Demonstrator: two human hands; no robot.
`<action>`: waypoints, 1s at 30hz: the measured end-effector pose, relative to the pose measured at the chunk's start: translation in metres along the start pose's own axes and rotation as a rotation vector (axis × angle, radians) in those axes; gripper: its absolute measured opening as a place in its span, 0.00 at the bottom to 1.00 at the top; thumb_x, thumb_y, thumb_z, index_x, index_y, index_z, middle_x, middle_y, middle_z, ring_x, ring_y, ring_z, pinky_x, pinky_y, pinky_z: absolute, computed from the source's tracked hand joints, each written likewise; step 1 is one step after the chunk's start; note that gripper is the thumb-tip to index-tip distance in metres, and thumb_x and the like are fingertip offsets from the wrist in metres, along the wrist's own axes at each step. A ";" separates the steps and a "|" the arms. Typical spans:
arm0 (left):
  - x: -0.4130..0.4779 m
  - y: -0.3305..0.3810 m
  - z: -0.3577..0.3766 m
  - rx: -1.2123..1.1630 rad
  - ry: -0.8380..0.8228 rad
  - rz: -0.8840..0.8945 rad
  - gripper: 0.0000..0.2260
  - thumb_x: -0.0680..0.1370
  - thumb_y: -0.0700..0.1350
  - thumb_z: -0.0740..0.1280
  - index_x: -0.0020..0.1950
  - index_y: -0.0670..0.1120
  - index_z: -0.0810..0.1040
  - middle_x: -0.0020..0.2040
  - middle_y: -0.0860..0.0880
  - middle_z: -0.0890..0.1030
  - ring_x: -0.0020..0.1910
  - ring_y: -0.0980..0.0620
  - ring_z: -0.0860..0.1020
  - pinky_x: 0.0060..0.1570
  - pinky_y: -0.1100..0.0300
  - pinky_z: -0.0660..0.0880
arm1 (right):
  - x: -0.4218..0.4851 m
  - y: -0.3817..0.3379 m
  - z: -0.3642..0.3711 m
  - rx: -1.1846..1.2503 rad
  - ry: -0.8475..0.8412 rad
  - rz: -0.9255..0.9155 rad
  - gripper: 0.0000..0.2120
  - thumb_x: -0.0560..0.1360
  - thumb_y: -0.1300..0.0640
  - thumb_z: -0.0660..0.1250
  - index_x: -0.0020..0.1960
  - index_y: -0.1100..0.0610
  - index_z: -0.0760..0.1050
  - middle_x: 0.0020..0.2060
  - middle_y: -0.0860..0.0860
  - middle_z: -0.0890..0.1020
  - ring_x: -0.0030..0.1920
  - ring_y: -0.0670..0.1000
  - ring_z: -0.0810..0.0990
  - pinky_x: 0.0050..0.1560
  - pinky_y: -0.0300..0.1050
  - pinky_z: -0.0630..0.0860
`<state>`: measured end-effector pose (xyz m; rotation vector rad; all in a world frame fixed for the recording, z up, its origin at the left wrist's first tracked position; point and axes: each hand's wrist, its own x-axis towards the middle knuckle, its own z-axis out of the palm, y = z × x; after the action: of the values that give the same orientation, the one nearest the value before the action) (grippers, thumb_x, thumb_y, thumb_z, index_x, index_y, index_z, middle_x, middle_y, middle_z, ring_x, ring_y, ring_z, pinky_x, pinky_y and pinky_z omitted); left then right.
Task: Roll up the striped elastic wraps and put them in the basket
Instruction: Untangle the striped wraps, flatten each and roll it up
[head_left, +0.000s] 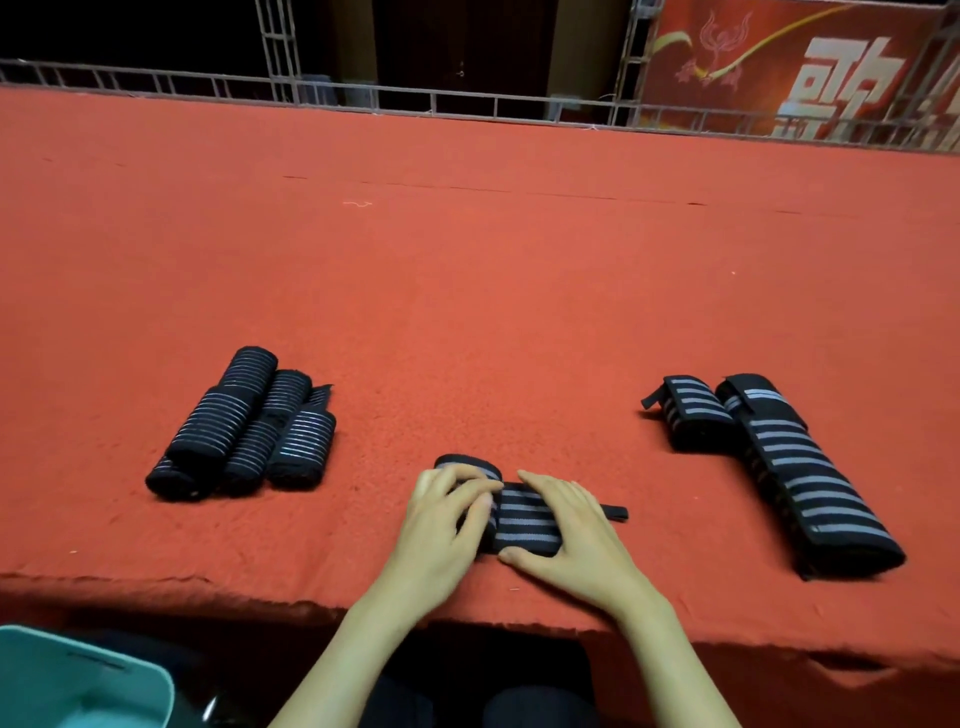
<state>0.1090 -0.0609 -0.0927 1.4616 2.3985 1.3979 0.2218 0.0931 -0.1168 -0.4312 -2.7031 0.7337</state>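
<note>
Nearest to me, low at the left and below the table's edge, sits the teal basket (78, 675); only its corner shows, and I cannot see anything inside it. Both my bare forearms reach up from there onto the red felt cloth (467, 286) that covers the table. Close to the near edge, between my hands, lies the striped wrap (522, 519), black with grey bands, partly rolled. My left hand (447, 514) has its fingers curled over the rolled end, holding it. My right hand (566, 535) lies on the flatter part with fingers fairly straight, pressing down, the thumb along the wrap's near edge. A thin black strap tail (613, 513) pokes out from under my right hand, flat on the cloth. Well off to the left is a pile of rolled wraps (244, 431), dark bundles leaning on one another (I cannot count them surely). To the right lie two more: a short folded wrap (691, 415), and touching it a long wrap (810, 478) stretched out towards me at a slant. Along the far edge of the cloth runs a metal railing (363, 96), and behind it at the right hangs a red banner (805, 67) with large pale characters.
</note>
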 end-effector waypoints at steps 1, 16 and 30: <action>0.001 -0.002 -0.004 -0.046 -0.013 -0.023 0.17 0.76 0.55 0.55 0.58 0.54 0.78 0.56 0.60 0.75 0.58 0.63 0.67 0.59 0.73 0.59 | 0.000 0.001 0.000 -0.002 -0.001 -0.006 0.39 0.66 0.31 0.66 0.73 0.43 0.60 0.66 0.36 0.67 0.68 0.38 0.63 0.74 0.46 0.55; -0.001 -0.010 -0.006 -0.235 -0.029 -0.603 0.33 0.60 0.66 0.68 0.60 0.55 0.68 0.57 0.53 0.77 0.57 0.52 0.76 0.62 0.50 0.71 | -0.001 0.004 0.002 0.019 -0.013 0.003 0.40 0.66 0.31 0.65 0.73 0.41 0.58 0.67 0.36 0.66 0.70 0.38 0.61 0.75 0.43 0.50; 0.016 0.041 0.043 0.233 0.018 -0.095 0.27 0.72 0.43 0.69 0.69 0.51 0.66 0.62 0.52 0.63 0.61 0.53 0.59 0.62 0.63 0.62 | -0.039 0.049 -0.031 -0.042 0.065 0.115 0.44 0.60 0.19 0.54 0.66 0.45 0.70 0.62 0.34 0.68 0.67 0.37 0.63 0.73 0.42 0.51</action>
<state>0.1472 -0.0136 -0.0842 1.3596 2.6798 1.1500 0.2789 0.1330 -0.1252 -0.6140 -2.6544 0.6811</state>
